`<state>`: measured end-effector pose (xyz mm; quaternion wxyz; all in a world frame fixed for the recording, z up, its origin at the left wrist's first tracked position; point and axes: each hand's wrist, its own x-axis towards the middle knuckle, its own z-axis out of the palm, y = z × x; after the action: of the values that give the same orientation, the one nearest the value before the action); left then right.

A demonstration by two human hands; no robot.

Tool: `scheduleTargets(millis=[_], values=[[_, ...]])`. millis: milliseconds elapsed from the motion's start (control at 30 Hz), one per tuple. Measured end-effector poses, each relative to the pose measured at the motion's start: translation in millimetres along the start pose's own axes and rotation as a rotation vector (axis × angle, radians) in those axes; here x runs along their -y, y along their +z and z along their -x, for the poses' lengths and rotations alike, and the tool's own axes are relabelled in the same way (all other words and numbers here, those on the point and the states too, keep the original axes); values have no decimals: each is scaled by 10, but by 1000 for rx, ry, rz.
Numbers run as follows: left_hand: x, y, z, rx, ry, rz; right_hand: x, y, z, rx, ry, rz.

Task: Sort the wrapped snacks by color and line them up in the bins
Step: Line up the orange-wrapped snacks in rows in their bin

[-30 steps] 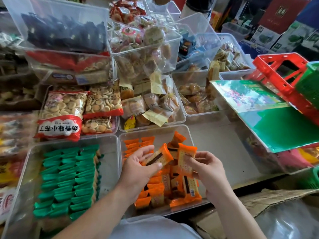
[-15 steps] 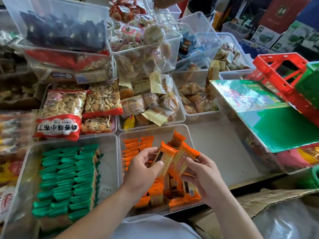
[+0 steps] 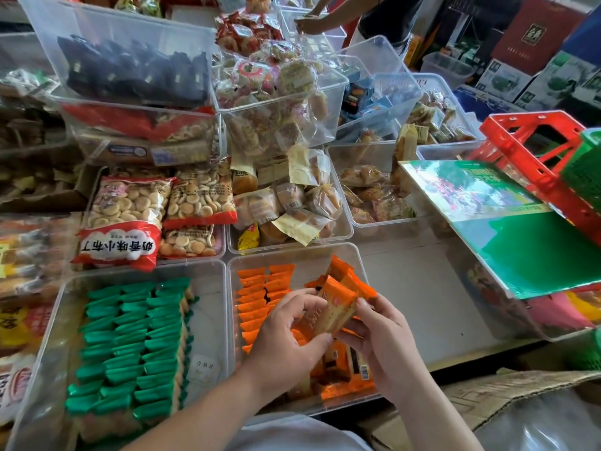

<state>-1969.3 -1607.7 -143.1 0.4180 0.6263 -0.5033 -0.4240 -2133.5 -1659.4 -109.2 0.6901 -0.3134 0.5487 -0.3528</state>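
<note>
The left hand (image 3: 286,336) and right hand (image 3: 387,343) both pinch a small stack of orange packets (image 3: 335,304). Their fingers curl round its lower end from either side, just above the clear bin (image 3: 292,251). Under the hands lie loose packets (image 3: 351,372), and lined rows (image 3: 257,297) stand along the bin's left side. The packets look light, with slick, crinkly wrappers and probably brittle biscuit inside. The stack is best held gently by its long edges, not by the flimsy sealed ends. Green packets (image 3: 136,336) fill the neighbouring bin (image 3: 208,320), and bare desk (image 3: 422,288) lies to the right.
</note>
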Motion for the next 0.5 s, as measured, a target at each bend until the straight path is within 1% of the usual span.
scheduleTargets(millis=[200,367,500], values=[[3,-39,-15,-36,-97,97,56,8,8,-21,3,-17],[17,-59,-20,-92,-113,-4,38,-13,22,-17,3,-13],[68,-111,-52,-119,-156,-30,35,-57,-12,-46,-2,3]])
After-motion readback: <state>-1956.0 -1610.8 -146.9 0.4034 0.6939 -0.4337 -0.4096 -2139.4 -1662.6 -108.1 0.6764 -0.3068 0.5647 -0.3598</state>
